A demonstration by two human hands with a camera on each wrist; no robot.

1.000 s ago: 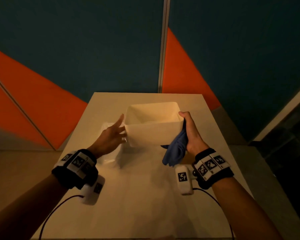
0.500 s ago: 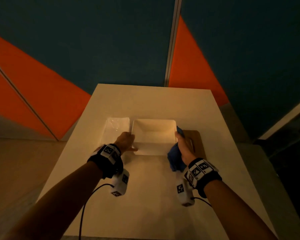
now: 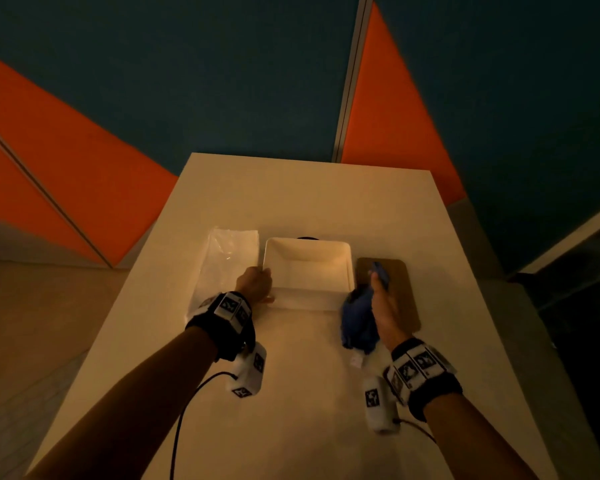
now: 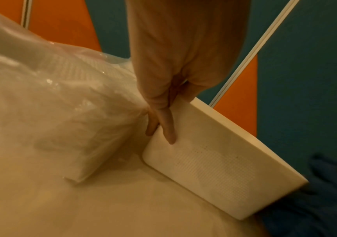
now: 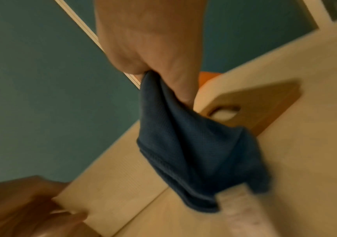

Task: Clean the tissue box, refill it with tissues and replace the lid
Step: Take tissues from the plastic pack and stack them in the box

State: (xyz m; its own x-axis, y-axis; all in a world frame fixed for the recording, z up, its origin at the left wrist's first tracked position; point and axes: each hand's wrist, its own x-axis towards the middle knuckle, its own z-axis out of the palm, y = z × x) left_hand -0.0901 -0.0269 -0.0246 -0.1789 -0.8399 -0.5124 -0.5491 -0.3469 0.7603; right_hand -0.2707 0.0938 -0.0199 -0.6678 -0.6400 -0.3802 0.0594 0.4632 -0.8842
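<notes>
The white tissue box [image 3: 309, 292] stands open and empty in the middle of the table. My left hand [image 3: 256, 284] grips its near left corner; in the left wrist view its fingers [image 4: 168, 126] lie down the box's wall [image 4: 214, 163]. My right hand [image 3: 379, 282] pinches a dark blue cloth [image 3: 357, 320], which hangs bunched just right of the box. The cloth [image 5: 186, 144] drapes over the near end of the wooden lid [image 5: 265, 102], which lies flat with an oval slot. A pack of tissues in clear plastic [image 3: 229, 261] lies left of the box.
The pale table [image 3: 291, 202] ends at a teal and orange wall. The lid [image 3: 400, 292] lies to the right of the box, near the table's right edge. A dark object peeks out behind the box [image 3: 307, 238].
The box, held up and tilted by both hands a second ago, now rests flat on the table. My right hand has let go of it and moved right over the lid with the cloth.
</notes>
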